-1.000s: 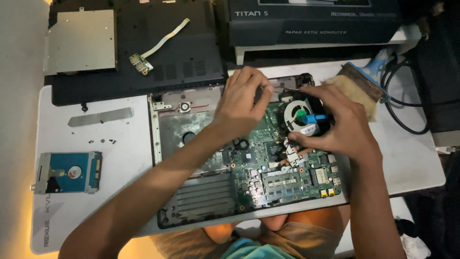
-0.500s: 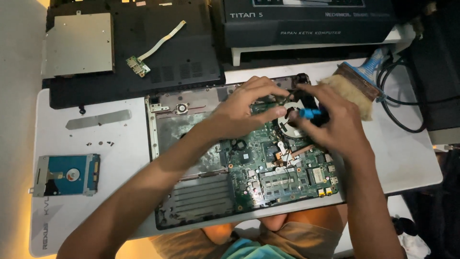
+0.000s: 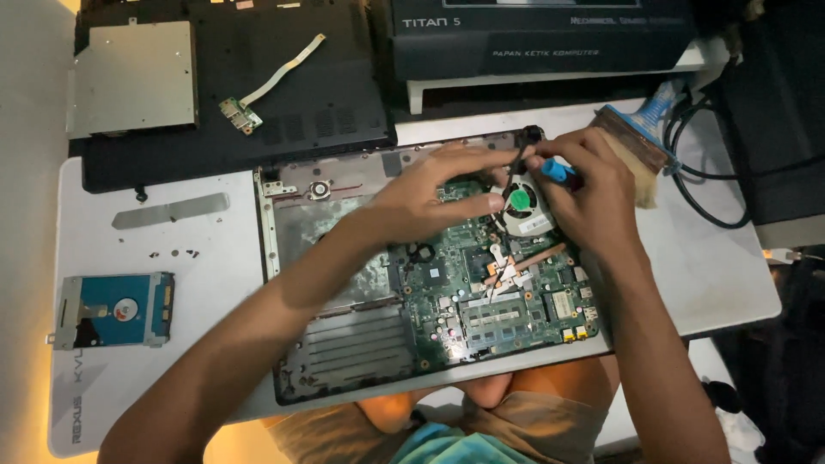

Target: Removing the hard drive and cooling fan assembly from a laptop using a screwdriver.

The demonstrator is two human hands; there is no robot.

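Both hands shifted up beside fan [image 3: 526,204].

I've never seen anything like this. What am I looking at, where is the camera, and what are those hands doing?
The camera sits on a person's head and looks down at their own two bare hands over a white table. On it lies an opened laptop, its green circuit board and round fan exposed. The left hand rests on the board beside the fan. The right hand holds a blue-handled tool, probably a screwdriver, at the fan. Nearby lie a brush, a blue hard drive, some loose screws and a black laptop cover.
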